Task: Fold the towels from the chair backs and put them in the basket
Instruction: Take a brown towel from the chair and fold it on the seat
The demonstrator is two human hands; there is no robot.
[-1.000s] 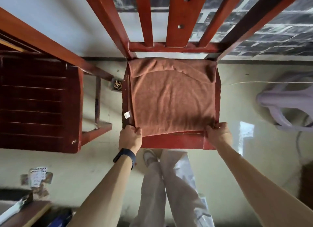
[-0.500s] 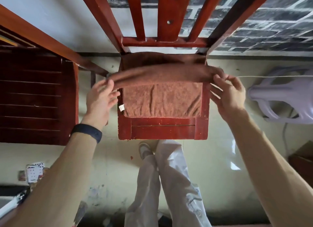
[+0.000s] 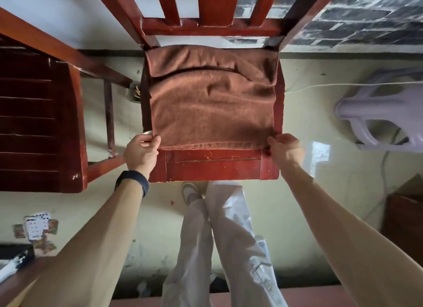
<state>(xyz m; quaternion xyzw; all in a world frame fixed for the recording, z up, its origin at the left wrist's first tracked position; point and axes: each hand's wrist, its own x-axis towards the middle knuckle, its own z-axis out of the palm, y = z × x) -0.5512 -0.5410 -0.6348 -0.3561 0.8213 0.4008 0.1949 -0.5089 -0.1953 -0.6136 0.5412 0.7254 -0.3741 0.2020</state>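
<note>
A brown towel lies folded on the seat of a red wooden chair, with a loose fold bunched near the chair back. My left hand pinches the towel's near left corner at the seat's front. My right hand pinches the near right corner. The towel's stitched near edge runs straight between both hands. No basket is in view.
A second dark red chair stands at the left. A pale plastic stool lies at the right with a cord beside it. Playing cards lie on the floor lower left. A dark box sits lower right. My legs stand below the seat.
Half a second ago both hands held a towel fold up near the chair back. Now they grip the near corners at the seat's front, and the towel covers most of the seat.
</note>
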